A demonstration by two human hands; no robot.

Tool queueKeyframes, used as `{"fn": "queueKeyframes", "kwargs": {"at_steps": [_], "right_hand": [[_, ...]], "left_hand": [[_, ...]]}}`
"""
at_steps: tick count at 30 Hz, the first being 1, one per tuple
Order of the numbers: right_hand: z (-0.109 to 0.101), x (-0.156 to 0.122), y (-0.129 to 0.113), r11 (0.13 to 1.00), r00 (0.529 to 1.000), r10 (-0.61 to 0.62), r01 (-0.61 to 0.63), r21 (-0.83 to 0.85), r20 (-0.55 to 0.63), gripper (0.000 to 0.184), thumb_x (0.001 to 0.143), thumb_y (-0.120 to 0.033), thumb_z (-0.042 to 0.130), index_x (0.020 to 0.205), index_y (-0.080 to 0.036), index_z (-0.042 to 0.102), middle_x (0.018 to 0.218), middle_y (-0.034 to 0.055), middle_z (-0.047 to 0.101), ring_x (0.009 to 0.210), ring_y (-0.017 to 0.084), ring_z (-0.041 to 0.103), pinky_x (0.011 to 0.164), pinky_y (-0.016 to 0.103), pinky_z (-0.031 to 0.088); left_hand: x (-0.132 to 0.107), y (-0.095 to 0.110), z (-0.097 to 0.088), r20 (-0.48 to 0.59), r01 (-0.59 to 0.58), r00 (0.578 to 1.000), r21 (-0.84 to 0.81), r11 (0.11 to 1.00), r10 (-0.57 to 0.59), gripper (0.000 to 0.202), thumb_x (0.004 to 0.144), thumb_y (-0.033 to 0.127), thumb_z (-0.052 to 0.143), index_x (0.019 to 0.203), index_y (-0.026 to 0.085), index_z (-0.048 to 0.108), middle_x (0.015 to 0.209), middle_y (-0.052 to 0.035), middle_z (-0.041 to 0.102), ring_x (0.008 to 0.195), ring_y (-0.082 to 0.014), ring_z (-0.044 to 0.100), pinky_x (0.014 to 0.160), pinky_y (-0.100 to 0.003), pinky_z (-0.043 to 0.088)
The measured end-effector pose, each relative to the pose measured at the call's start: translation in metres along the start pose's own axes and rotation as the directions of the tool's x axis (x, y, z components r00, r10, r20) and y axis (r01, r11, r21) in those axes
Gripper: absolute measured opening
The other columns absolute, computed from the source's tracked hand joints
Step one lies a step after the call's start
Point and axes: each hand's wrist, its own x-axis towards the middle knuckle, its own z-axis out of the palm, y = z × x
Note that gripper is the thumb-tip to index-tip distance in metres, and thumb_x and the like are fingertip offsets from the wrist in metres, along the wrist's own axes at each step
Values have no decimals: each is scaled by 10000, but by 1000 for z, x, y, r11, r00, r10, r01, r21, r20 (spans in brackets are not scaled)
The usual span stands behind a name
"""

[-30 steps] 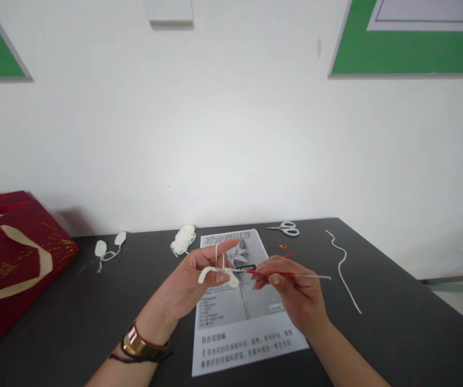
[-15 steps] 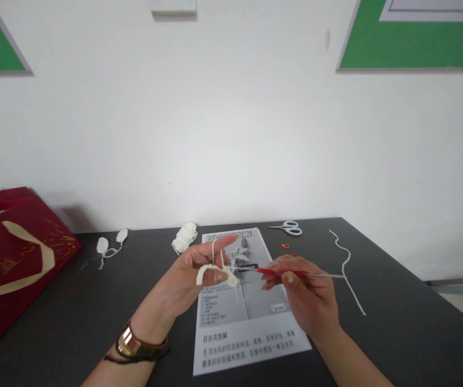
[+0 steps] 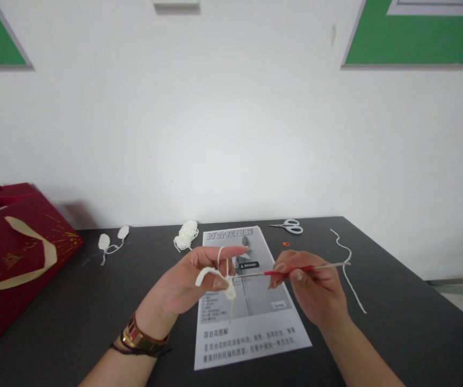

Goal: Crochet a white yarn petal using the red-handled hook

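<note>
My left hand (image 3: 193, 282) is raised over a printed instruction sheet (image 3: 251, 328), pinching a small white crocheted piece (image 3: 228, 285). White yarn loops over its outstretched forefinger. My right hand (image 3: 316, 290) grips a crochet hook (image 3: 296, 270) with a red handle and a metal shaft. The hook's tip points left and meets the crocheted piece at my left fingertips. A gold watch and dark bracelets sit on my left wrist.
On the dark table (image 3: 396, 333) lie a small bundle of white yarn (image 3: 186, 236), two white crocheted petals (image 3: 113, 239), scissors (image 3: 290, 227), an orange marker (image 3: 285, 244) and a loose white strand (image 3: 348, 269). A red gift bag (image 3: 9, 252) stands at the left edge.
My right hand has drawn the hook slightly to the right and up, its handle now pointing more upward. My left hand stays in place holding the piece, and the view has shifted a little.
</note>
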Motion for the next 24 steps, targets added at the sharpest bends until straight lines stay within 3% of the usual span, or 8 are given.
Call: {"fn": "queueKeyframes", "kwargs": {"at_steps": [5, 10, 13, 16, 19, 24], "right_hand": [[0, 1, 6, 944, 957, 271, -242, 226, -106, 121, 785, -289, 675, 762, -177, 713, 634, 32, 697, 510, 119, 624, 493, 213, 526], [5, 5, 17, 765, 811, 556, -415, 492, -181, 144, 709, -276, 747, 742, -143, 702, 540, -6, 665, 400, 61, 562, 417, 134, 514], [8, 6, 22, 690, 751, 634, -440, 574, -185, 143, 679, -234, 770, 757, -133, 706, 573, 6, 688, 436, 64, 596, 455, 127, 538], [12, 5, 23, 705, 748, 627, -428, 565, -216, 137, 695, -232, 758, 767, -126, 707, 589, 16, 697, 459, 74, 615, 492, 141, 559], [15, 4, 23, 772, 781, 566, -392, 501, -262, 158, 710, -255, 750, 787, -124, 707, 618, 30, 711, 486, 80, 628, 507, 147, 560], [17, 2, 22, 851, 818, 481, -350, 391, -315, 181, 727, -291, 736, 805, -131, 703, 654, 45, 729, 512, 95, 640, 531, 189, 572]], "left_hand": [[0, 0, 2, -17, -45, 999, 170, 984, 49, 384, 654, 165, 751, 1036, 193, 718, 730, -14, 563, 644, -124, 463, 613, -256, 361], [3, 1, 8, -66, -210, 962, 444, 871, 265, 359, 715, 192, 711, 1073, 231, 706, 736, -23, 579, 703, -158, 499, 679, -283, 394], [8, -4, 13, -103, -286, 918, 497, 819, 383, 384, 736, 186, 690, 1114, 253, 685, 769, -29, 582, 773, -177, 518, 763, -301, 402], [13, -13, 17, -162, -305, 885, 509, 805, 437, 395, 732, 177, 689, 1119, 257, 682, 795, -34, 597, 805, -186, 528, 821, -311, 397], [16, -20, 19, -226, -296, 868, 480, 826, 442, 426, 727, 194, 697, 1147, 262, 664, 789, -30, 612, 809, -188, 531, 847, -320, 391], [17, -26, 19, -285, -228, 880, 447, 865, 380, 421, 738, 239, 697, 1156, 260, 655, 825, -27, 612, 810, -176, 525, 810, -308, 403]]}}
